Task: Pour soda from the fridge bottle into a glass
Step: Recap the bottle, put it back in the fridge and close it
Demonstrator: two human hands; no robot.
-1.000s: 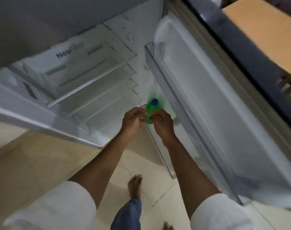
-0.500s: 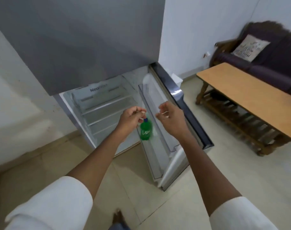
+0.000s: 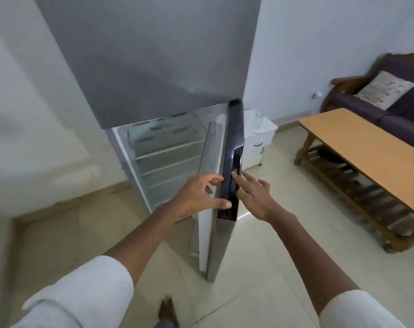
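L hand (image 3: 198, 196) grip wide, empty, at fridge door (image 3: 233, 143) edge; R hand (image 3: 256, 197) flat-open at 3 o'clock. Risk — door shuts on L fingers (image 3: 214, 179); bottle not in view.

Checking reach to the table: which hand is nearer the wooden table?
Right. The right hand is on the fridge door's table-facing side; the left hand is on its far side from the wooden table.

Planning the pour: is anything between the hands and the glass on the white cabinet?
The open fridge door stands edge-on between the left hand and the glass. The right hand is on the glass's side; nothing visible blocks it.
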